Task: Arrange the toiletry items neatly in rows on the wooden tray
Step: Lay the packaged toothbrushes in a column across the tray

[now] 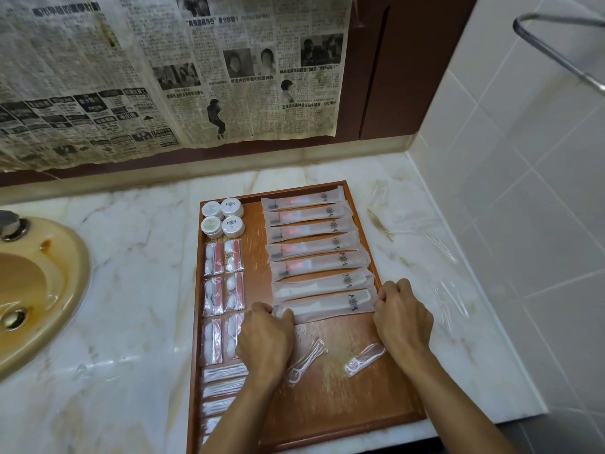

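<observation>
Head view: the nearest comb packet (324,305) is held at both ends, its left end pinched by the left hand (264,339) and its right end pinched by the right hand (402,317), with each grip closed tight on the wrapper. It is laid on the tray (343,407), which sits on the counter (131,322), at the near end of a row of long packets (311,231). Round soaps (222,217) and small packs (224,280) are lined up along the left side, and two floss picks (363,358) are left loose on the wood nearer the person.

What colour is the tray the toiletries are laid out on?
Reddish-brown wood grain, seen in the head view: the wooden tray.
</observation>
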Available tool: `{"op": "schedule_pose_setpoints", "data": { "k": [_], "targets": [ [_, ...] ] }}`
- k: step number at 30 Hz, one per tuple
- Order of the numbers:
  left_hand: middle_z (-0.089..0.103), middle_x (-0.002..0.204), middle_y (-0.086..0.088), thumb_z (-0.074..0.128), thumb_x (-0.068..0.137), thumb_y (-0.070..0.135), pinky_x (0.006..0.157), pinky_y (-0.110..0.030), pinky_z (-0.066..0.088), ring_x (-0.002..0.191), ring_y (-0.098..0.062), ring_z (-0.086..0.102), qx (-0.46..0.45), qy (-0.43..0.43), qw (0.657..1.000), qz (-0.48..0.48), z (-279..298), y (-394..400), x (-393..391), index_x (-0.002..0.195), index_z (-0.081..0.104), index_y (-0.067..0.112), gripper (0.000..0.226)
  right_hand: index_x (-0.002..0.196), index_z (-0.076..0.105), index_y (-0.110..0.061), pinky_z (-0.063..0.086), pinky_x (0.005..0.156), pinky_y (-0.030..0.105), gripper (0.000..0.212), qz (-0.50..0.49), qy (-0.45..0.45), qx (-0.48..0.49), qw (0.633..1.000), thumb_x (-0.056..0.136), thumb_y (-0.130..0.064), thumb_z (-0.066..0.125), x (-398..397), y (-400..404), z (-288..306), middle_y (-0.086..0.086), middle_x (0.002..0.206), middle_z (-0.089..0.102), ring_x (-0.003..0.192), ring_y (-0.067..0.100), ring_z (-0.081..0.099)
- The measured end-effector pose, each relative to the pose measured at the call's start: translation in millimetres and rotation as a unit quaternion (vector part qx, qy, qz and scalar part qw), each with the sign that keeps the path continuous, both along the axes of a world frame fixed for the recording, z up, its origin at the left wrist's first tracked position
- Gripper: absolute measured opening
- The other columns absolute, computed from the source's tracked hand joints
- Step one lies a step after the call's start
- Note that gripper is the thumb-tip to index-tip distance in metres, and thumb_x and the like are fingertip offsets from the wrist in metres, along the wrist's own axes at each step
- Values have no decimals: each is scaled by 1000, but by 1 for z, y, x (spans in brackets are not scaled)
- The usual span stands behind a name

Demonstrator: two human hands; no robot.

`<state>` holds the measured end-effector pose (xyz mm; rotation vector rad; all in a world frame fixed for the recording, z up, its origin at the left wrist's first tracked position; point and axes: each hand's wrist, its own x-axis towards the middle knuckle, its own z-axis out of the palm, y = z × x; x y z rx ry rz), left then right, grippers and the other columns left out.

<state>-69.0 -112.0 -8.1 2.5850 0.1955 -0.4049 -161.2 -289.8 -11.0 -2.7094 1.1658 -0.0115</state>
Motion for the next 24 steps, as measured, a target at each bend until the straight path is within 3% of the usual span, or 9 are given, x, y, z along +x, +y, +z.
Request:
{"op": "schedule_pose_setpoints", "data": {
  "k": [11, 19, 22, 24],
  "targets": [
    [68, 98, -2, 64, 81, 48, 73, -35, 44, 92, -27, 62, 5, -4, 1000, -3, -5, 1, 1, 104, 60, 20, 36, 103, 54, -16, 50, 59, 35, 18, 2, -13, 9, 1000, 89, -21, 63, 0, -1, -8, 4, 102, 53, 76, 25, 62],
    [67, 96, 0, 61, 81, 51, 76, -37, 49, 89, -26, 61, -3, -11, 1000, -12, -3, 4, 1, 102, 59, 22, 36, 98, 58, -10, 47, 53, 33, 19, 21, -50, -5, 999, 89, -25, 65, -2, 0, -8, 8, 95, 55, 69, 27, 61],
    [66, 104, 1, 58, 87, 50, 74, -34, 47, 93, -23, 61, -10, -63, 996, -68, 1, 10, -4, 109, 58, 20, 37, 91, 63, -10, 46, 47, 32, 14, 67, -86, -25, 994, 84, -20, 70, -8, 0, -9, 7, 88, 56, 64, 25, 59],
    [64, 107, 3, 56, 91, 46, 71, -30, 45, 95, -18, 60, -20, -114, 982, -151, 3, 16, -7, 112, 59, 21, 33, 86, 66, -13, 50, 44, 34, 8, 135, -118, -26, 984, 82, -16, 71, -15, 0, -12, 2, 87, 57, 71, 21, 58]
  ]
}}
